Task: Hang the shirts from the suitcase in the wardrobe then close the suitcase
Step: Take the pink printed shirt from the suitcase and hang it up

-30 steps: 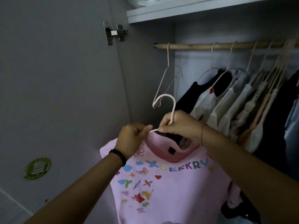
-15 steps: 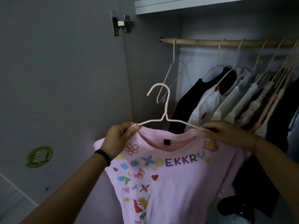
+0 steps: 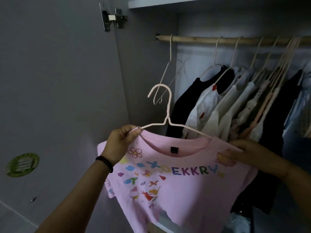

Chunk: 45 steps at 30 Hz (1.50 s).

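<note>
Far left, the open grey wardrobe door (image 3: 58, 81) carries a round green sticker (image 3: 22, 164), its print too small to read. At the door's top edge sits a silver metal hinge (image 3: 112, 17).

The left arm runs up from the bottom edge with a black band (image 3: 105, 163) round the wrist. The left hand (image 3: 121, 143) is raised, its back towards the camera. Its grip is tight: thumb and curled fingers pinch the left end of a pale pink wire hanger (image 3: 168, 105) together with the shirt's shoulder.

On that hanger is the pink short-sleeved T-shirt (image 3: 176, 199), held up in front of the open wardrobe with its front facing the camera. Coloured letters across the chest read "DEKKRY", among printed flowers, clouds and butterflies. A small black label sits inside the collar, with nothing legible on it.

The hanger's hook stands upright in the air below the wooden rail (image 3: 193, 38), not on it. Just behind the hook, an empty pale hanger (image 3: 165, 71) dangles from the rail.

Further right, a black top (image 3: 183, 105) and a row of white and cream garments (image 3: 218, 106) hang side by side.

The right arm comes in from the right edge. The right hand (image 3: 247, 152) has its grip closed on the T-shirt's right shoulder, fingers and thumb pinching the fabric just past where the hanger's arm slips under the collar.
</note>
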Each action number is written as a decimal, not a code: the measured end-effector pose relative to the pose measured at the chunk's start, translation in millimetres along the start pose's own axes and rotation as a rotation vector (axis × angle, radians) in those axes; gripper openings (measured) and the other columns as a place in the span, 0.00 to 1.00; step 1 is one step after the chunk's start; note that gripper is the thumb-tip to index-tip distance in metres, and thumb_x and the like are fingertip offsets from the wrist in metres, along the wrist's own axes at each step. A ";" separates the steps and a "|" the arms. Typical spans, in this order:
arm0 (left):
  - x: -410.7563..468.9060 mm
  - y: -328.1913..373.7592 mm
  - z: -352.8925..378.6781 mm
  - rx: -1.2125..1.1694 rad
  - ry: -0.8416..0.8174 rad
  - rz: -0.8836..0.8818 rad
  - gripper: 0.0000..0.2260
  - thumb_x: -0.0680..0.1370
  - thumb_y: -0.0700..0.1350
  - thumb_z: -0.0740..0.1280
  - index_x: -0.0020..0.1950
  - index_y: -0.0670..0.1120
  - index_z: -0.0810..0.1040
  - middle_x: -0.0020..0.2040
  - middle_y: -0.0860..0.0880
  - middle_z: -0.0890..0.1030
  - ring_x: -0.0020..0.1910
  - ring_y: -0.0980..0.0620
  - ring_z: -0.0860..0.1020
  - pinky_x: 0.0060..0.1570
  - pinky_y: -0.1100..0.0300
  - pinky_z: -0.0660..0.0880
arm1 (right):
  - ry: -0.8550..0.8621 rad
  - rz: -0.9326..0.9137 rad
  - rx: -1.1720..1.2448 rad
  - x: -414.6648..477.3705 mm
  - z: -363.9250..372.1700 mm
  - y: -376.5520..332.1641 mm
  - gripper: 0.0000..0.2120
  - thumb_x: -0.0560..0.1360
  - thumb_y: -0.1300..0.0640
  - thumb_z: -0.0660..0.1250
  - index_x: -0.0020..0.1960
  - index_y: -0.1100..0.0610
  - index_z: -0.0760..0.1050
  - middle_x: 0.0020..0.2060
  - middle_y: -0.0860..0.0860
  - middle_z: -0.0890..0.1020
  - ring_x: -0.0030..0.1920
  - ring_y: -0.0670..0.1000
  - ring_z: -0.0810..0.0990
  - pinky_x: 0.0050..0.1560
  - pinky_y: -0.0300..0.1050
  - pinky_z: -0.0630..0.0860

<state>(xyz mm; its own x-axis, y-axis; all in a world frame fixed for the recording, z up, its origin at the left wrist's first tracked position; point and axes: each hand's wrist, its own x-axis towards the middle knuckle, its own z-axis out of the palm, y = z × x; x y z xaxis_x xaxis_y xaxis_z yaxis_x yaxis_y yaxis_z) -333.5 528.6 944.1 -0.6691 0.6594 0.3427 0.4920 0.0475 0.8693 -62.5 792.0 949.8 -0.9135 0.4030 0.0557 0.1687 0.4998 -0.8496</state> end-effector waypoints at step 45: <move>47.2 82.1 29.1 -0.828 -0.357 -0.443 0.08 0.73 0.40 0.68 0.52 0.44 0.82 0.43 0.49 0.83 0.37 0.54 0.79 0.42 0.61 0.73 | 0.525 -0.168 0.659 58.9 184.4 -140.4 0.08 0.75 0.60 0.66 0.38 0.59 0.72 0.28 0.45 0.74 0.31 0.42 0.72 0.35 0.34 0.68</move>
<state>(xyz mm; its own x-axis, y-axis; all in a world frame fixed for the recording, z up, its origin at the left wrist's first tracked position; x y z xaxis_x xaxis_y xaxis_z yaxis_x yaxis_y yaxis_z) -308.5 585.5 1021.3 -0.4252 0.9015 -0.0803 -0.3937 -0.1043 0.9133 -208.3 604.2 975.6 -0.5900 0.7475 0.3050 -0.3513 0.1025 -0.9306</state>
